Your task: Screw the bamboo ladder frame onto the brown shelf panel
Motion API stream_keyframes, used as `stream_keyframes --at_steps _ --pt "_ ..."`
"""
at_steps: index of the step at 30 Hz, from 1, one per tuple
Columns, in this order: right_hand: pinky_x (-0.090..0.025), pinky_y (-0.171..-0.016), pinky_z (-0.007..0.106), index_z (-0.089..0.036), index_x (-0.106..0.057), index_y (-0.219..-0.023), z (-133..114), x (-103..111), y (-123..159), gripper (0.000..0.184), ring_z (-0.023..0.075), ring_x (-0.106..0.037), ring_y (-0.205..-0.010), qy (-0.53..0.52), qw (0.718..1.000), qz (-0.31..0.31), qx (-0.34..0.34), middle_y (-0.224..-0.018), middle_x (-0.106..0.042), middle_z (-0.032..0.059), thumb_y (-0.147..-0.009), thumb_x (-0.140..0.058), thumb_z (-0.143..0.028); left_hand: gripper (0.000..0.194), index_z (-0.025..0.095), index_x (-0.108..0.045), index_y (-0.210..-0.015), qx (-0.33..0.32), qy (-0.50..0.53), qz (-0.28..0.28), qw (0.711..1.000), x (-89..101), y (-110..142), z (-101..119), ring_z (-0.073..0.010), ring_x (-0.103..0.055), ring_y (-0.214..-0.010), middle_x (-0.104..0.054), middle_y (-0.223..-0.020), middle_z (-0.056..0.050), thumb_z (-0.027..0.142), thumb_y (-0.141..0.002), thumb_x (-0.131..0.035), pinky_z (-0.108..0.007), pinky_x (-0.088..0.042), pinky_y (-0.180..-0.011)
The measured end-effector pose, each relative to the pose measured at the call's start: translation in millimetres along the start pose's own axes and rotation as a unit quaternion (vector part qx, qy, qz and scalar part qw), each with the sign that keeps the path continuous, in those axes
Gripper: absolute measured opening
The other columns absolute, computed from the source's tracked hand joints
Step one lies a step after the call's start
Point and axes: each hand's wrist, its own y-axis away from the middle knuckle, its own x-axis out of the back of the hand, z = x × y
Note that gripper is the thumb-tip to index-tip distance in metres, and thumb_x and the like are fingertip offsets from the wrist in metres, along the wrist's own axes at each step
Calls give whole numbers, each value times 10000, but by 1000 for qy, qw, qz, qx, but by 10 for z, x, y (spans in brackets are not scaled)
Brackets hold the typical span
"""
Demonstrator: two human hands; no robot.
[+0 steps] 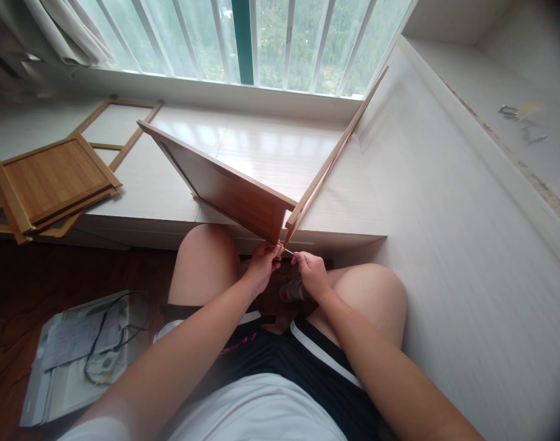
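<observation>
A brown wooden panel (pixel 224 184) stands on edge on the white ledge, meeting a long wooden frame (pixel 330 160) at its near corner. My left hand (pixel 262 264) is closed around that lower corner where the two parts join. My right hand (pixel 311 269) is closed on a thin metal tool (pixel 287 250) that looks like a screwdriver or hex key; its tip points at the joint. Most of the tool is hidden in my fist. The frame leans toward the wall at the ledge's right end.
More wooden panels (pixel 66 177) are stacked at the ledge's left, over an open wooden frame (pixel 123 125). A white box (pixel 54 392) with papers and a black cable sits on the floor at lower left. Small metal hardware (pixel 509 111) lies on the right shelf. A wall (pixel 454 245) bounds my right side.
</observation>
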Motion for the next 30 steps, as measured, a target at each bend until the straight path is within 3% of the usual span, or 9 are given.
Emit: stream_keyframes --at_steps 8,16,21,26,30 --pt "-375 -654 236 -183 -690 -829 28 58 -47 503 147 -600 -671 61 997 -11 37 -751 -686 51 -1051 -342 -469 209 126 -624 -1091 -1 -1 7 1000 -2 5 20 -104 -592 -698 -628 -920 -26 284 -956 -643 -234 -530 -603" --pt "-361 -713 243 -187 -705 -875 9 74 -46 451 173 -600 -794 135 989 -2 66 -823 -691 96 -1046 -394 -465 210 127 -627 -1092 -4 0 12 1000 2 -1 39 -111 -604 -724 -637 -947 -34 286 -957 -643 -244 -542 -623" --pt "-381 -715 240 -189 -709 -935 45 58 -44 454 174 -635 -814 114 992 -9 60 -863 -714 87 -1055 -362 -457 230 128 -625 -1115 -1 -4 16 1000 5 -9 18 -117 -612 -739 -640 -968 -41 294 -957 -643 -255 -550 -637" --pt "-400 -670 223 -191 -684 -842 78 38 -73 532 146 -638 -695 53 997 -33 41 -777 -705 47 -1069 -283 -458 230 129 -623 -1116 0 -8 15 1000 11 -12 3 -121 -615 -754 -639 -981 -45 297 -958 -640 -259 -554 -644" --pt "-394 -686 232 -193 -668 -798 43 43 -77 483 163 -642 -718 30 999 -21 25 -758 -695 57 -1036 -374 -492 218 126 -623 -1095 -3 -6 13 1000 19 6 20 -111 -598 -722 -631 -948 -34 287 -952 -648 -241 -533 -615"
